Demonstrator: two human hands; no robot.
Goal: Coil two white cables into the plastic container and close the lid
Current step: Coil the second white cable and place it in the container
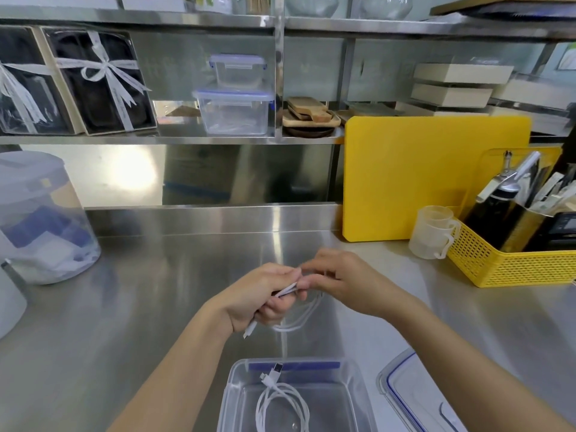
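Above the bench (140, 307), just beyond the container: left hand (268, 294) was curled round a folded bundle of the second cable (299, 319), one plug end sticking out below the palm. Right hand (339, 279) met it fingertip to fingertip and pinched the strands at the top of the bundle; slight blur there, so which strand it held was not resolvable. A loose loop of the same cable hung beneath both hands, not yet gathered.

Nearer the body, the clear plastic container (230, 388) stood open on the bench. The first cable (280, 397) lay coiled inside, plugs toward the far wall. The lid (414, 397) lay flat on the bench just right of the container, apart from it.

Progress, judged: one cable of two stowed, the second partly coiled in hand. Left to do: take in the hanging loop, set the coil in the container, fit the lid and press it closed. Roughly halfway.

Further out: a yellow cutting board (433, 176) leaned at the back right, with stacked measuring cups (433, 232) and a yellow basket (505, 263) before it. A large lidded tub (43, 219) stood at the left.
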